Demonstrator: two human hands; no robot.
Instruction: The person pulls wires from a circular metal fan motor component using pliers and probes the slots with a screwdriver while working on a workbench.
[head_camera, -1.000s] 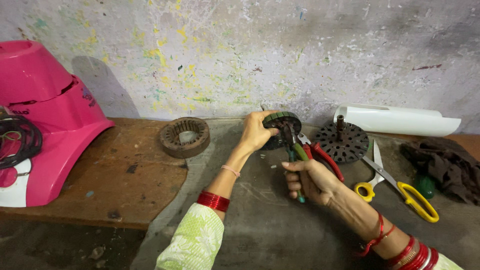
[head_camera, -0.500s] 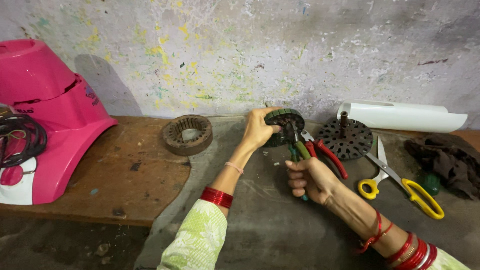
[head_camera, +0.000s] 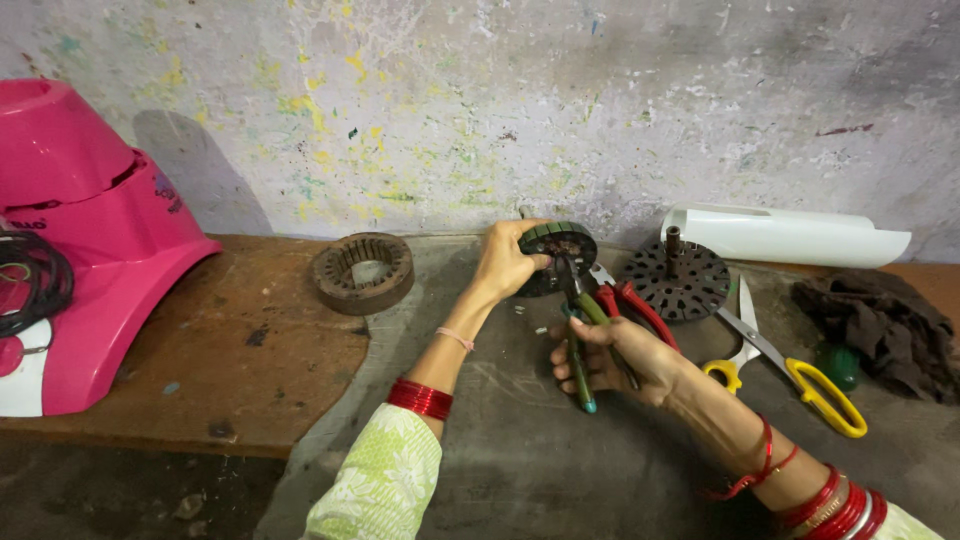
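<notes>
Head | red pliers (head_camera: 640, 310), slotted disc (head_camera: 676, 279), scissors (head_camera: 790, 370) beside right hand (head_camera: 615, 360)

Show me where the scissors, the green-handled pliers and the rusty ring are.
scissors (head_camera: 826, 395): head view, on the yellow handle loop.
green-handled pliers (head_camera: 580, 372): head view, on the green grip below the right hand's fingers.
rusty ring (head_camera: 338, 287): head view, on its front wall.

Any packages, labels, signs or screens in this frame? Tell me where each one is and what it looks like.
No packages, signs or screens show.
Small printed mark: on the side of the pink appliance housing at far left, a dark patch on glossy pink plastic.
A second small mark sits at the housing's left edge, cut off by the frame.
</notes>
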